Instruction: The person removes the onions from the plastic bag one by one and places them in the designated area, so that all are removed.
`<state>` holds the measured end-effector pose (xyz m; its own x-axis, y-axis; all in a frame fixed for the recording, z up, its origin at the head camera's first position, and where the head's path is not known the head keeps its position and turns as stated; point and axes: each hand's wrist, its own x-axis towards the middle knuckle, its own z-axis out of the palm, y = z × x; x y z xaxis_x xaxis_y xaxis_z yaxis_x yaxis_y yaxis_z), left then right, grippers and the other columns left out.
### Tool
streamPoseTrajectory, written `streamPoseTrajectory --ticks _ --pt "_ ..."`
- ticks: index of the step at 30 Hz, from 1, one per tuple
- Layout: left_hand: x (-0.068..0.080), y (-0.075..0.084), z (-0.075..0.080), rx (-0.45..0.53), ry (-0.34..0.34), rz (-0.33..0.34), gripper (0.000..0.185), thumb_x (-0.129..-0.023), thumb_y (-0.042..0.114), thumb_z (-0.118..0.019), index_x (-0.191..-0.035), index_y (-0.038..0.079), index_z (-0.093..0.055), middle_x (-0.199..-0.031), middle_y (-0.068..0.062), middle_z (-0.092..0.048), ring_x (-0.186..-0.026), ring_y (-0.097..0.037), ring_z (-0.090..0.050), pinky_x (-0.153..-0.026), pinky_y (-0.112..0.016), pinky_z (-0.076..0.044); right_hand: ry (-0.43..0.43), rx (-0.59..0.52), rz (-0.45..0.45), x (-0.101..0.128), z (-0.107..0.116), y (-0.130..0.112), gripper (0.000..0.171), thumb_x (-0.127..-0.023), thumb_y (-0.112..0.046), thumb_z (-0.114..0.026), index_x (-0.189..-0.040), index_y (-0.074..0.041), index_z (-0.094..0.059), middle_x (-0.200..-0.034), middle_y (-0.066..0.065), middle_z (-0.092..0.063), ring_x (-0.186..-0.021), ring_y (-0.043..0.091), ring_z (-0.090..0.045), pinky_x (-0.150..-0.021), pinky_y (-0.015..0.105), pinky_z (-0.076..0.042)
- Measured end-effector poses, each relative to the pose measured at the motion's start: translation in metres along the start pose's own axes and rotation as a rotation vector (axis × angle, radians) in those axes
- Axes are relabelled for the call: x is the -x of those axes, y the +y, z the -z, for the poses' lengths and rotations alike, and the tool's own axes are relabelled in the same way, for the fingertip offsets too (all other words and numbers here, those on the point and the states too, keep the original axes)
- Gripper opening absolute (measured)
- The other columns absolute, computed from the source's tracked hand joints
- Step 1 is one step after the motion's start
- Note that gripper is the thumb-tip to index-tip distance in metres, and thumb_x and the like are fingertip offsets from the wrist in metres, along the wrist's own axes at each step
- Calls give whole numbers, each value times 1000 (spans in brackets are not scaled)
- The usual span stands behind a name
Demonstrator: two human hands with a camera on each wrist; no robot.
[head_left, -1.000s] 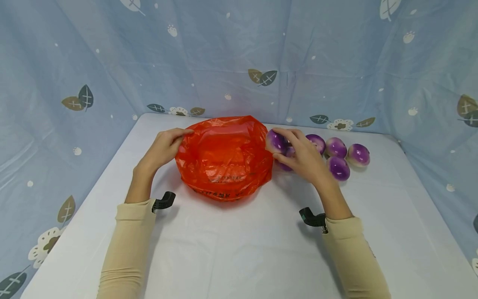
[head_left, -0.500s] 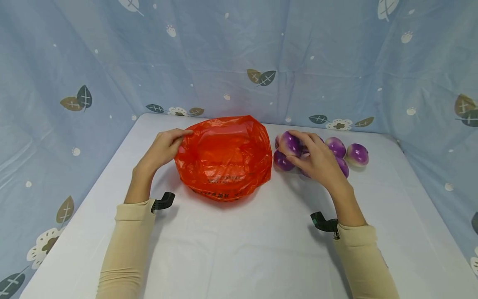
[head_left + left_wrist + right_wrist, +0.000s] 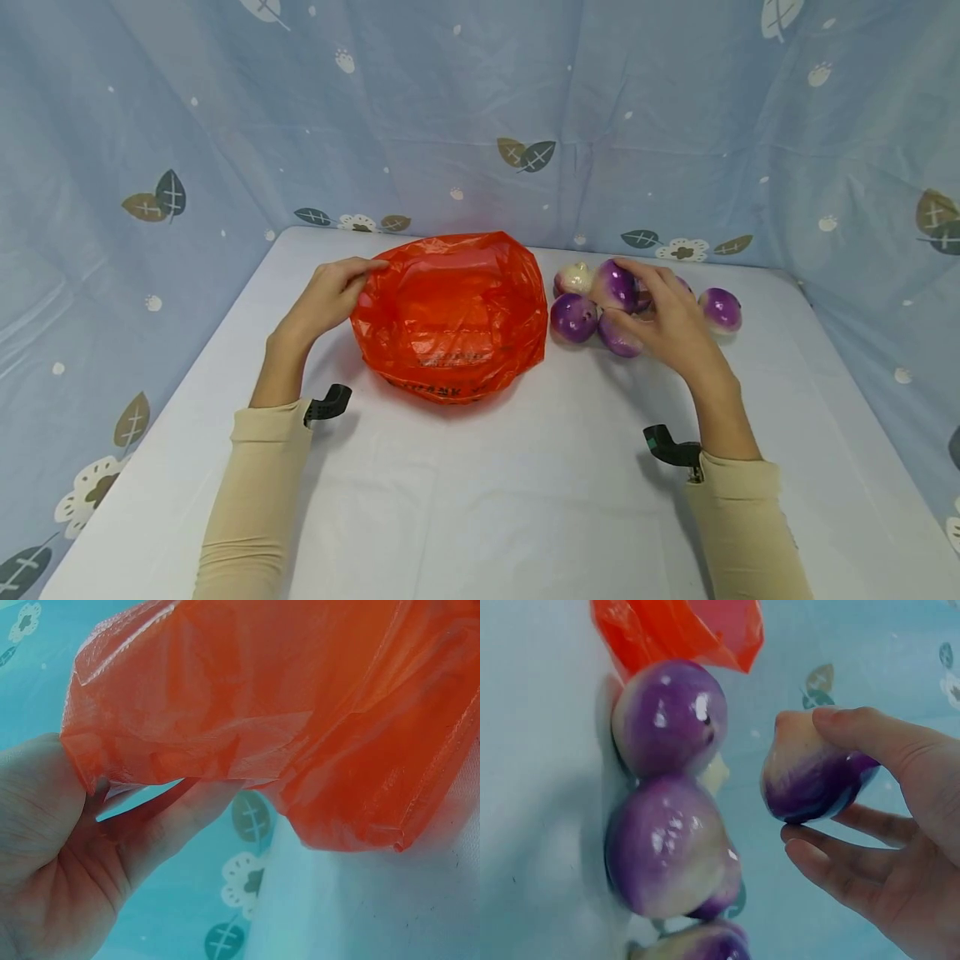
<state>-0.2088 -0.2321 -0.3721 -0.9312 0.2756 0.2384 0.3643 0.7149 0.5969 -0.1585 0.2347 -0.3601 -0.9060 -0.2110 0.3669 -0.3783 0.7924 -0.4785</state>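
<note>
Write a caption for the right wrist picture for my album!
Right hand pinches a purple onion beside two more onions by the orange bag.

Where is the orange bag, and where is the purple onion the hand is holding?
bag (image 3: 450,317), head view, middle of its front side
onion (image 3: 814,784), right wrist view, its purple belly
right hand (image 3: 671,321), head view, back of hand

White table (image 3: 480,500); blue leaf-print backdrop (image 3: 450,108)

The left hand (image 3: 71,855) pinches the rim of the orange plastic bag (image 3: 300,712) between thumb and fingers (the film crumples there), and the bag hangs over the white table (image 3: 390,907).
</note>
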Motion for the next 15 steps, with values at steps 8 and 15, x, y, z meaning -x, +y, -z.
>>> streamPoseTrajectory --ticks 8,15 --pt "0 0 0 5 -7 1 34 -101 6 -45 -130 6 -64 -128 -17 -64 -82 -24 -54 -68 -21 -43 -2 -25 -38 4 13 7 72 -86 -21 -77 -148 -30 -42 -133 21 -50 -103 42 -64 -84 57 -56" --pt "0 1 1 5 -2 -1 33 -101 5 -46 -129 5 -64 -127 -16 -65 -84 -25 -55 -68 -19 -43 26 -18 -54 8 24 16 74 -83 -17 -79 -147 -27 -44 -131 21 -51 -103 44 -63 -82 62 -55"
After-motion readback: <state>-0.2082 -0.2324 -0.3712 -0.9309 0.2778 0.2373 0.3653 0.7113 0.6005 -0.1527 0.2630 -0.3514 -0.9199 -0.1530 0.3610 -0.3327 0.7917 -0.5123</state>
